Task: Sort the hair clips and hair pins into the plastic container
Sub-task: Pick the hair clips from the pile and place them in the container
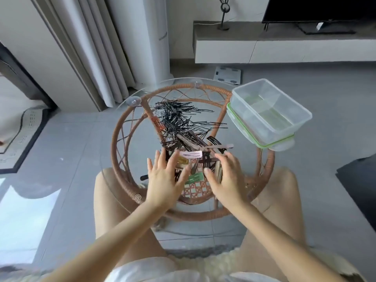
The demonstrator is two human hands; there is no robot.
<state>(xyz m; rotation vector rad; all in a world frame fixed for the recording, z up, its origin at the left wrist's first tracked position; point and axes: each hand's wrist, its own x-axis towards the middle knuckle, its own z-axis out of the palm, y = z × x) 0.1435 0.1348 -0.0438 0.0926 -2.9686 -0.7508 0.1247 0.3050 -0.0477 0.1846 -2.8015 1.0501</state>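
A heap of thin black hair pins (179, 119) lies on the round glass top of a rattan table (120, 139). Nearer me sits a jumble of hair clips (195, 147), brown, black, pink (191, 154) and green (194, 177). My left hand (164, 178) rests flat with fingers spread at the left of the clips. My right hand (225, 176) is cupped at their right side, fingers against some dark clips; whether it grips any I cannot tell. An empty clear plastic container (270, 110) stands on its green-rimmed lid (270, 143) at the table's right edge.
My bare knees flank the table below. A white floor-standing unit (150, 37) and grey curtains (91, 49) are behind the table. A bathroom scale (226, 74) lies on the tiled floor. A low TV bench (284, 45) runs along the back right.
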